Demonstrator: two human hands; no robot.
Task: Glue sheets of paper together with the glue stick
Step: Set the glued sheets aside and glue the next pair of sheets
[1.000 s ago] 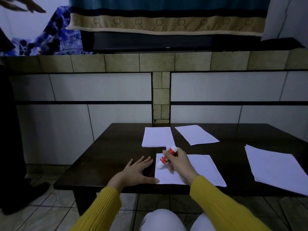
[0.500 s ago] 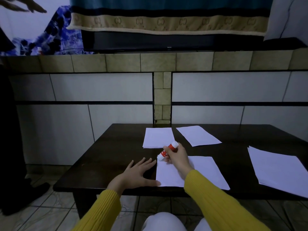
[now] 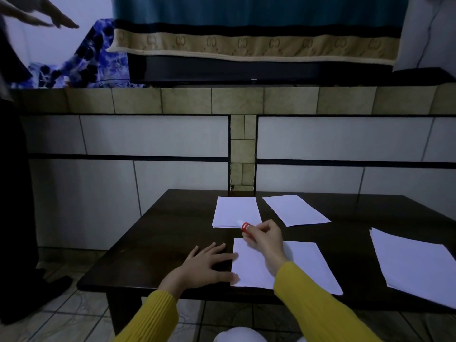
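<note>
A white sheet of paper [image 3: 303, 262] lies at the near edge of the dark table [image 3: 153, 243]. My left hand [image 3: 204, 265] rests flat with fingers spread, its fingertips on the sheet's left edge. My right hand [image 3: 265, 236] holds a red and white glue stick [image 3: 245, 227] above the sheet's far left corner, tip pointing away towards a small stack of white sheets [image 3: 237, 211]. Another sheet [image 3: 294, 209] lies to the right of that stack.
A larger stack of white paper [image 3: 417, 265] sits at the table's right side. A tiled wall stands behind the table. Another person's hand [image 3: 47, 17] and dark clothing [image 3: 14, 193] show at the far left.
My right hand has carried the glue stick away from me, from the sheet's middle left to beyond its far left corner. My left hand stays put.
</note>
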